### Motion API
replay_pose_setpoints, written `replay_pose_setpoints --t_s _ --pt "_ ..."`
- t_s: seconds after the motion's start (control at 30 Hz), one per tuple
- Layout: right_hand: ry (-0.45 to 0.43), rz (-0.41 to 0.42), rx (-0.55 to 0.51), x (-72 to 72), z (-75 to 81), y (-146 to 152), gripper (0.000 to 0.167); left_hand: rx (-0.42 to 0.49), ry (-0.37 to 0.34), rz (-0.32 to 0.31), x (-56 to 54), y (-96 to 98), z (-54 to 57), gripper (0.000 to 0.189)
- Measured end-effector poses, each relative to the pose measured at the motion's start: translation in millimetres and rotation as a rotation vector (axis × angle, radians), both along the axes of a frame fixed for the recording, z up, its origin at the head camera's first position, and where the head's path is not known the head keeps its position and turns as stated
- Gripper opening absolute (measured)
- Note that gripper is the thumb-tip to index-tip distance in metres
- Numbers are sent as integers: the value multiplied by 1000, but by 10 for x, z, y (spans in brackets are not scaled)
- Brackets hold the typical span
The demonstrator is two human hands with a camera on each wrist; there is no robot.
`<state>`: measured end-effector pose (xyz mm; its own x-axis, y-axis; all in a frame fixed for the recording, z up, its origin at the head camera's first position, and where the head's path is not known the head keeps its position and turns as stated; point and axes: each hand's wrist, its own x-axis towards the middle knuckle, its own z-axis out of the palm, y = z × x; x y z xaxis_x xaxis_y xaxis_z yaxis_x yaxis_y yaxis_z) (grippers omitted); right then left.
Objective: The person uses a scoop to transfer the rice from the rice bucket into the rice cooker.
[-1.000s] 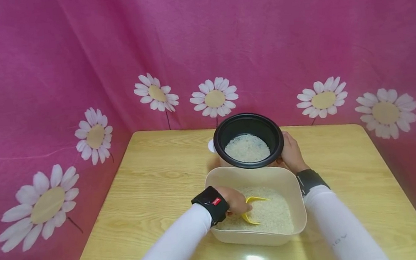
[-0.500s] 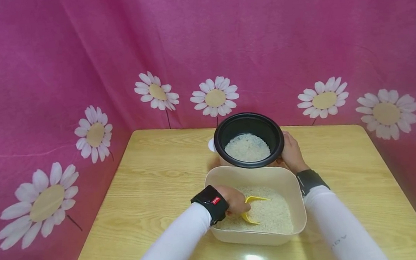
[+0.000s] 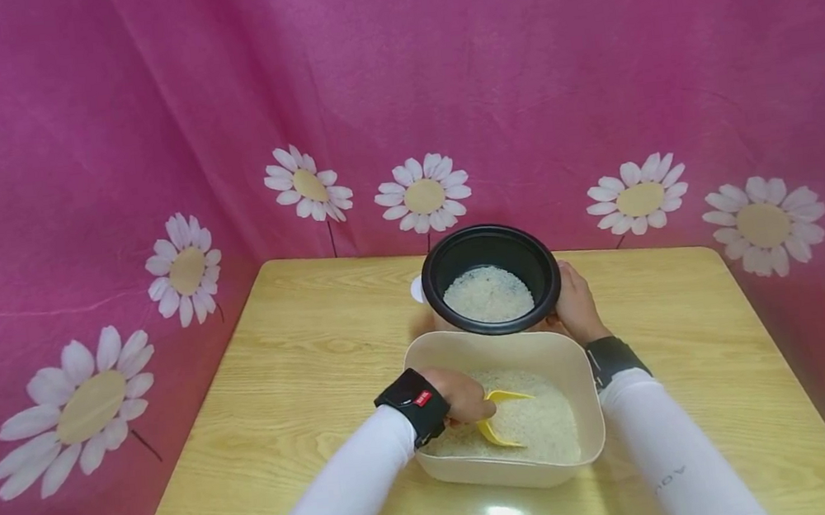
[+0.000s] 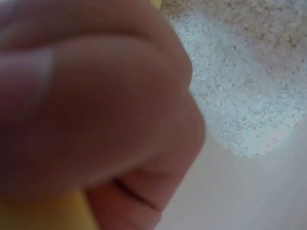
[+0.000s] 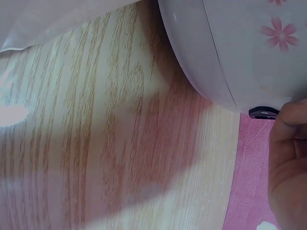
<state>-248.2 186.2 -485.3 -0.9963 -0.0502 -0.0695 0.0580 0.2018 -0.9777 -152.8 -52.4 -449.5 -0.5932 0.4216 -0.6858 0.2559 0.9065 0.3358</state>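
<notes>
Since the earlier frame, the left hand [image 3: 463, 393], fingers clamped on the yellow scoop [image 3: 488, 433], swings that scoop's near edge slightly rightward through the bin [image 3: 492, 348] of rice [image 3: 551, 422], seemingly digging; the right hand's [image 3: 577, 305] fingers touch the cooker [image 5: 254, 62], grip unclear.

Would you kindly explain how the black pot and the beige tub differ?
The black pot is round, while the beige tub is roughly rectangular. The black pot is farther back, the beige tub nearer. The beige tub has a yellow scoop in it; the black pot has none. Both hold rice.
</notes>
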Motion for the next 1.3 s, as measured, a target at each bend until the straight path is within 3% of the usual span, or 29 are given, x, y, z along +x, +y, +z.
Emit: replay_pose_setpoints --t_s 0.2,0.3,0.63,0.97,1.13,1.3 --pt "-15 -2 -24 -7 -7 -6 33 37 -24 62 2 -14 12 54" --pt "-54 -6 -57 -1 -6 -10 33 46 -25 55 0 -14 10 54" --pt "-9 -20 22 27 10 -14 30 80 -27 14 -21 -29 19 53" --pt "4 -17 25 5 51 -6 30 102 -3 32 -69 -40 28 54" --pt "-10 -32 6 -97 -87 38 30 136 2 60 -72 -46 38 54" --pt "-1 -39 15 -181 -289 77 34 131 21 25 -66 -35 38 53"
